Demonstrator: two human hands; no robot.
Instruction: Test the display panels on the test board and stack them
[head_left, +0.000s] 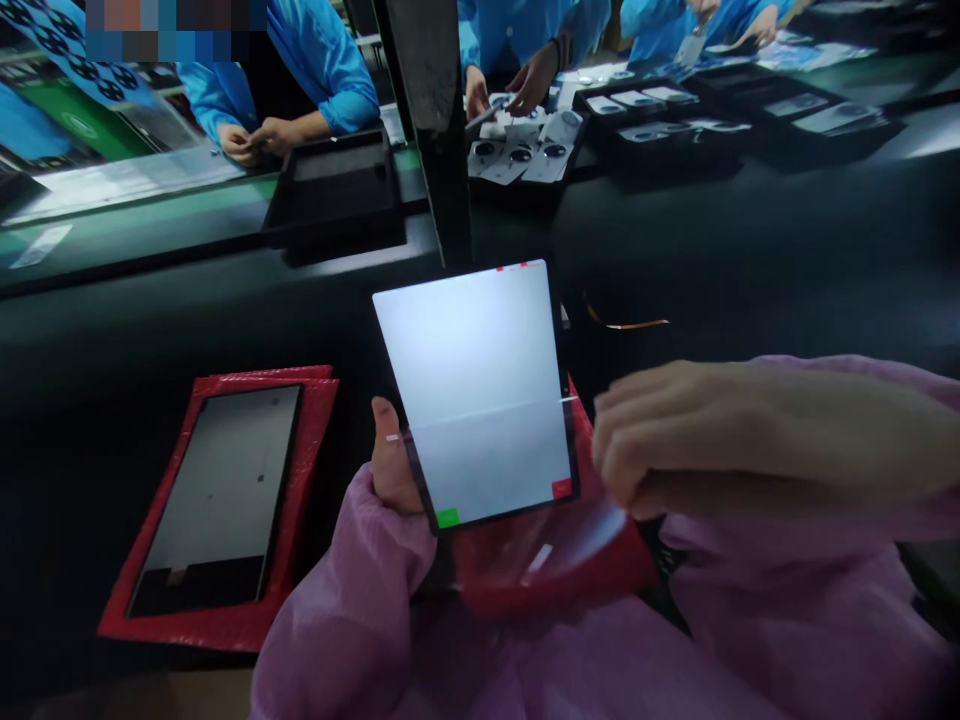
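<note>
My left hand (395,462) grips the left edge of a tablet (480,370), its thumb at the side of the frame. The tablet is tilted up towards me, its screen lit plain white with a green box at the lower left corner and a red one at the lower right. A clear plastic film (585,535) with glare on it hangs across the tablet's lower part and beyond its bottom edge. To the right, my right hand (675,435) is closed with fingers bent down, pinching the film's edge; the fingertips are partly hidden and blurred.
On the left, a dark-screened display panel (217,490) lies on a red bubble-wrap pouch (304,480). Another red pouch (525,590) lies below the tablet. A thin orange strip (637,324) rests beyond my right hand. A dark post (442,130), trays (337,185) and co-workers in blue stand across the bench.
</note>
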